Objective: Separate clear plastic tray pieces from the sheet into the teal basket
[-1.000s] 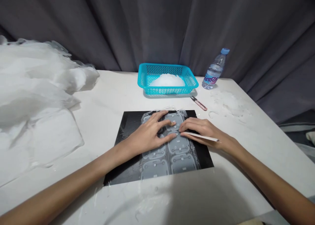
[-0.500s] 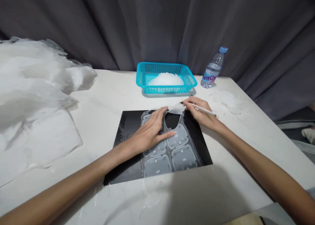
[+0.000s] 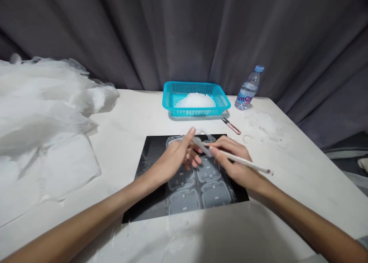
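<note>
In my right hand (image 3: 234,155) is a slim white pen-like tool (image 3: 244,162), its rear end pointing right. A small translucent plastic scrap (image 3: 203,147) lies between this hand's fingertips and my left hand (image 3: 184,152). My left hand is raised, thumb up and fingers apart, next to the scrap; whether it touches the scrap is unclear. Below both hands a translucent molded sheet (image 3: 216,193) with rounded panels rests on a black mat (image 3: 152,150). The hands cover part of the sheet's far end.
Behind the mat stands a blue basket (image 3: 191,112) holding a white pile. Pink-handled thread snips (image 3: 231,126) lie in front of it. A water bottle (image 3: 247,90) and white scraps (image 3: 267,127) are at right. Translucent sheets (image 3: 43,102) are heaped at left, before a grey curtain (image 3: 161,33).
My left hand has lifted off the sheet and turned thumb up. My right hand has come nearer with the tool and the scrap. The snips behind it now show fully.
</note>
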